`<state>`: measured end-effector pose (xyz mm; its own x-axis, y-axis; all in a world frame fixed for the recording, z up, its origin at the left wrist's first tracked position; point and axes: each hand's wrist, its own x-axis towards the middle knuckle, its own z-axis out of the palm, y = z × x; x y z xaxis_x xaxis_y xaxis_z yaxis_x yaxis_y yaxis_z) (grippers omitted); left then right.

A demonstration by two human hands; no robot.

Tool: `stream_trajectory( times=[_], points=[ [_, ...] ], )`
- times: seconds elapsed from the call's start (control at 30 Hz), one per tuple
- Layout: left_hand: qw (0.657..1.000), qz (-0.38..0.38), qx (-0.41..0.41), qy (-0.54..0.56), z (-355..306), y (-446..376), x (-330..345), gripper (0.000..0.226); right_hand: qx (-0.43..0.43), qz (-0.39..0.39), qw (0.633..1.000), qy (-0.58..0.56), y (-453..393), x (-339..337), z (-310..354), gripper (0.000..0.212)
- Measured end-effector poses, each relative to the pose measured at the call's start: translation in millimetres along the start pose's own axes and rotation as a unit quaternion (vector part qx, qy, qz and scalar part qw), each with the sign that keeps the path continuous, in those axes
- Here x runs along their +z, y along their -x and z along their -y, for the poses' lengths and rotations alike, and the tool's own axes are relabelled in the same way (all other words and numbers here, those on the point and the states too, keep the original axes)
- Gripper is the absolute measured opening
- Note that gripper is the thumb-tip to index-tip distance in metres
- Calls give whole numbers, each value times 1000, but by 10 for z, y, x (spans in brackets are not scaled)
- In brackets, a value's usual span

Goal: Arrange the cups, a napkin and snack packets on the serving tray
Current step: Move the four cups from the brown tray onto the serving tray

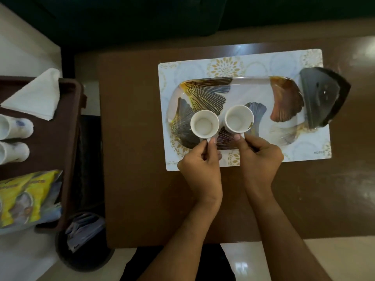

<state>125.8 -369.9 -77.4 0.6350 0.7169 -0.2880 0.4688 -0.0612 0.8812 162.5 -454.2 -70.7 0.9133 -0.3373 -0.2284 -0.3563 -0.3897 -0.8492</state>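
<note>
**Here, two cups held over the serving tray**

My left hand [199,171] pinches the handle of the left cup [205,124]; my right hand [258,157] pinches the handle of the right cup [239,118]. Both cups, white and empty, sit side by side at the near edge of the glossy, leaf-patterned serving tray [253,86], which lies on a placemat [263,57] on the brown worktop [132,138]. The tray's right half has open room. At far left, a brown tray [71,138] carries a folded napkin [36,96], two more cups [14,138], cut off by the frame, and yellow snack packets [26,197].
</note>
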Motion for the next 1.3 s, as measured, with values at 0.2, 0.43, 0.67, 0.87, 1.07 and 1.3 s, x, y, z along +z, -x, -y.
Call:
stream_trajectory(
  times=[0.2,0.43,0.67,0.87,1.07,1.3],
  points=[
    [999,30,11,-15,103,59,206,16,19,-23,1000,-3,-87,-165,-163,13],
    [998,59,1,-12,201,112,282,21,12,-39,999,13,-97,-171,-285,14],
    [997,71,5,-12,224,92,286,22,-4,-59,998,35,-50,-129,-279,11],
    [997,72,11,-11,229,79,288,22,-8,-65,997,41,-73,-137,-268,8],
    [997,77,14,-23,229,53,278,23,-16,-70,997,36,-94,-128,-263,9],
    [996,86,1,-20,225,62,267,20,-26,-72,996,45,-74,-137,-267,11]
  ],
)
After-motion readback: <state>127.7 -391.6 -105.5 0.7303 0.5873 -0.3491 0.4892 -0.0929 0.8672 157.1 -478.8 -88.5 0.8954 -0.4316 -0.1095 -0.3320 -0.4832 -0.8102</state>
